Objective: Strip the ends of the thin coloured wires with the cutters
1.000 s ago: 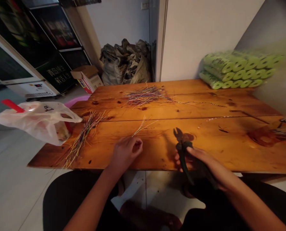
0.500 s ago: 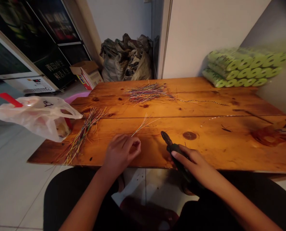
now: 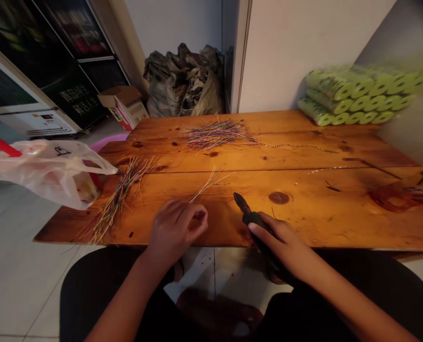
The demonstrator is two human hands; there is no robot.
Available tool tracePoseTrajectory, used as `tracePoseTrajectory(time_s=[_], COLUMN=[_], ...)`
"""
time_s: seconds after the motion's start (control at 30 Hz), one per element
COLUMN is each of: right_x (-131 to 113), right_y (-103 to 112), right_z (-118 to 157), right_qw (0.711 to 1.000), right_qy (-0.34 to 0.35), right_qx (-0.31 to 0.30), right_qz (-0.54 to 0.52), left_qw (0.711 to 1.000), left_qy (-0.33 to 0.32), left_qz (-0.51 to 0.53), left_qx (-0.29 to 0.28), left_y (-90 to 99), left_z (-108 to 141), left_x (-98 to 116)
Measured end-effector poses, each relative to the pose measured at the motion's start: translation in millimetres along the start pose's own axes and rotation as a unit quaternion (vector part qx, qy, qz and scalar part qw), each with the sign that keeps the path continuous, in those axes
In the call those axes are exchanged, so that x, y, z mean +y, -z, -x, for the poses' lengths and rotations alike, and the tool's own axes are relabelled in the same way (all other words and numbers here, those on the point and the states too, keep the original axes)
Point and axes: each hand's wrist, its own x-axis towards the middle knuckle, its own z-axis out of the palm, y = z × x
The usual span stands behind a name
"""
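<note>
Since the earlier frame, the black-handled side cutters point(image 3: 252, 221) have swung toward the left, their tips now pointing far and left across the table, with the jaws closed together rather than apart. The right hand point(image 3: 279, 244) is wrapped tightly around the handles at the near edge of the wooden table point(image 3: 314, 223). The left hand point(image 3: 174, 232) pinches a thin bunch of coloured wires point(image 3: 207, 186) between its fingertips, the strands fanning out toward the far side, near the cutters' tips but not touching them. As things lie, a heap of short coloured wires point(image 3: 215, 135) sits on the far board, with a thin beaded strand point(image 3: 297, 147) trailing right from it. A longer bundle of coloured wires point(image 3: 120, 202) lies at the left, just beside a white plastic bag point(image 3: 43, 171). Whether any of these wires have been cut, I cannot tell.
</note>
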Motion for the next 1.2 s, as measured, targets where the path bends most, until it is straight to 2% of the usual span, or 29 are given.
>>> tracePoseTrajectory(time_s=[0.2,0.6,1.2], right_x=[1.9,6.3,5.7], right_y=[-0.9,-1.1,2.0], right_z=[0.8,-2.2,-5.8], right_qw=[0.999,0.999,1.000], right_qy=[0.004,0.003,-0.015], right_qx=[-0.021,-0.034,-0.009], right_qz=[-0.044,-0.036,-0.014], left_qw=[1.000,1.000,1.000], left_qy=[-0.001,0.004,0.002], left_qz=[-0.002,-0.011,-0.017], left_qx=[0.002,-0.009,-0.023], left_y=[0.4,-3.2,-4.9], left_z=[0.4,2.1,4.3], left_x=[4.0,0.1,-3.4])
